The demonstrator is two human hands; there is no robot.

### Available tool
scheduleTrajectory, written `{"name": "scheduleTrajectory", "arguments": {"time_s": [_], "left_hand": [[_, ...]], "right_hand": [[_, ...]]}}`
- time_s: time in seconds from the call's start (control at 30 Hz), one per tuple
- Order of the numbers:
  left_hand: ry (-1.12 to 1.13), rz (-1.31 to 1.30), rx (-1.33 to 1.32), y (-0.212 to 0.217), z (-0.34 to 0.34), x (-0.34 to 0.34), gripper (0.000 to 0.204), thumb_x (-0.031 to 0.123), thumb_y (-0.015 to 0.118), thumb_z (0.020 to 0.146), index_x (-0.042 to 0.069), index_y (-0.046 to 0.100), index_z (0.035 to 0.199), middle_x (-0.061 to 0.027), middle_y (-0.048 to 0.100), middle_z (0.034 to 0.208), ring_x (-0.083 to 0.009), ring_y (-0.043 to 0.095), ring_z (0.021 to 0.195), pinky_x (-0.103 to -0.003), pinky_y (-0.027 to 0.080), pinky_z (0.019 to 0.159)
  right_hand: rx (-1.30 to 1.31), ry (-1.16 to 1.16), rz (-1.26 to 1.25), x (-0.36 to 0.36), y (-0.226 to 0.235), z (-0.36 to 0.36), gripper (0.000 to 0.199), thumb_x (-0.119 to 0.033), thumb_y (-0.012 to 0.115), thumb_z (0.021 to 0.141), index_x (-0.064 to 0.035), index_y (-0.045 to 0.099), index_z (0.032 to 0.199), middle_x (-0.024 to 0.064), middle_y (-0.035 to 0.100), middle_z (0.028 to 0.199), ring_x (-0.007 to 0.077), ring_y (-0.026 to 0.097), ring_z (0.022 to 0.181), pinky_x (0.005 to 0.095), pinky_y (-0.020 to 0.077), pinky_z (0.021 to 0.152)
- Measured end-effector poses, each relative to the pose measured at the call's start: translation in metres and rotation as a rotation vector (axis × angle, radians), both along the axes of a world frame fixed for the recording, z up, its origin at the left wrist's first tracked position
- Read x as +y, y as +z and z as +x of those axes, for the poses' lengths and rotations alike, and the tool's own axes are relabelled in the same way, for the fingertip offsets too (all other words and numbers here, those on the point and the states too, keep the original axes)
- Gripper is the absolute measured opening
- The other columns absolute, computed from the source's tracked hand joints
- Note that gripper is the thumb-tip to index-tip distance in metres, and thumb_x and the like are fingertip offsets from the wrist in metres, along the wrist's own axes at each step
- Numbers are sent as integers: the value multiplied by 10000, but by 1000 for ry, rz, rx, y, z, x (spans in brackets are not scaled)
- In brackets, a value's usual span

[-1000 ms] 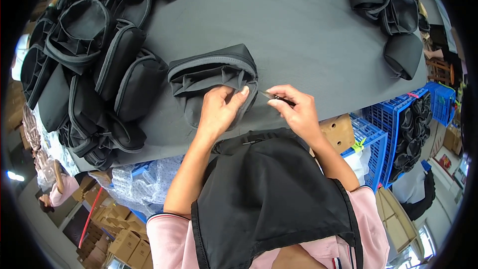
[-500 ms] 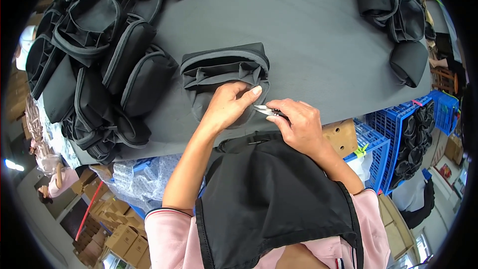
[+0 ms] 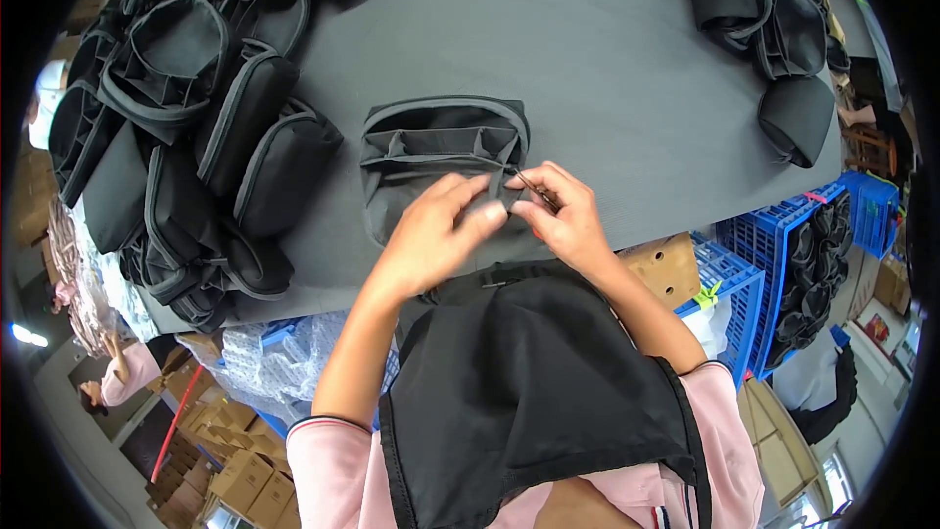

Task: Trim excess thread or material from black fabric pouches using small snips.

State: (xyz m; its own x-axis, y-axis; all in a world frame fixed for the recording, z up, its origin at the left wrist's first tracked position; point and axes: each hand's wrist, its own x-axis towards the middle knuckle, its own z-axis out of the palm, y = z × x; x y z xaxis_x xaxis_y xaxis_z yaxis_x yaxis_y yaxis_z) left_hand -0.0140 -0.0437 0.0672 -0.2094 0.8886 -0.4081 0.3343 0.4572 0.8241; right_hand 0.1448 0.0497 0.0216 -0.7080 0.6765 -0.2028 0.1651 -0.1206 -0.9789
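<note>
On the grey tabletop lies an unzipped black pouch (image 3: 384, 171), its inner dividers showing and its mouth facing up. Over the pouch's near side is my left hand (image 3: 436, 235), open, with thumb and fingers apart at the near right part of the fabric. My right hand (image 3: 566, 218) is closed around small thread snips (image 3: 537, 192). Their tips reach the pouch's right inner corner, beside the end of a divider. My fingers hide part of the snips, so I cannot tell whether the blades touch a thread.
A heap of black pouches (image 3: 176, 176) covers the table's left side. More pouches (image 3: 793, 29) sit at the far right. Blue crates (image 3: 759, 245) stand beyond the right edge, one filled with black pouches. Bubble wrap (image 3: 274, 362) lies below the left edge; a person (image 3: 127, 372) is farther left.
My left hand has loosened from the pouch's inside and drawn slightly nearer. My right hand has moved up and left with the snips, bringing their tips into the pouch's right corner.
</note>
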Motion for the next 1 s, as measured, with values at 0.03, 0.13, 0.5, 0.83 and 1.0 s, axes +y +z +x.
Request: {"name": "scheduleTrajectory", "arguments": {"time_s": [0.03,0.13,0.5,0.83,1.0], "left_hand": [[-94,83,215,11,6,-5,580,311,629,791,-39,466,1225,-174,534,1073,-317,536,995,-385,439,834],[-1,145,412,14,20,-17,649,92,746,665,-11,413,1212,-187,465,1122,-341,538,974,-398,465,817],[247,-190,-103,-19,25,-47,261,181,759,688,-24,648,804,-92,643,760,-145,609,709,-286,471,660],[406,-154,-885,-40,29,-32,196,41,715,753,5,612,916,-10,605,847,-69,568,766,-215,479,707],[282,18,-828,-41,34,-27,255,20,730,735,19,553,918,-9,540,885,-66,534,789,-206,466,696]], "right_hand": [[28,-2,10,0,-5,-5,202,50,626,741,-8,624,935,3,504,756,65,451,599,222,388,559],[116,23,117,-10,-15,-21,187,56,620,748,-4,622,925,10,521,757,70,453,602,229,382,539],[-108,652,427,23,-9,-4,180,-95,692,704,-45,624,862,62,616,788,287,569,674,357,435,577],[-160,-17,100,-14,-8,16,236,-85,612,813,0,554,1026,48,529,748,111,504,649,249,413,587],[-227,-77,320,-15,11,48,218,-120,644,779,-52,579,976,79,552,881,202,575,710,294,462,629]]}}
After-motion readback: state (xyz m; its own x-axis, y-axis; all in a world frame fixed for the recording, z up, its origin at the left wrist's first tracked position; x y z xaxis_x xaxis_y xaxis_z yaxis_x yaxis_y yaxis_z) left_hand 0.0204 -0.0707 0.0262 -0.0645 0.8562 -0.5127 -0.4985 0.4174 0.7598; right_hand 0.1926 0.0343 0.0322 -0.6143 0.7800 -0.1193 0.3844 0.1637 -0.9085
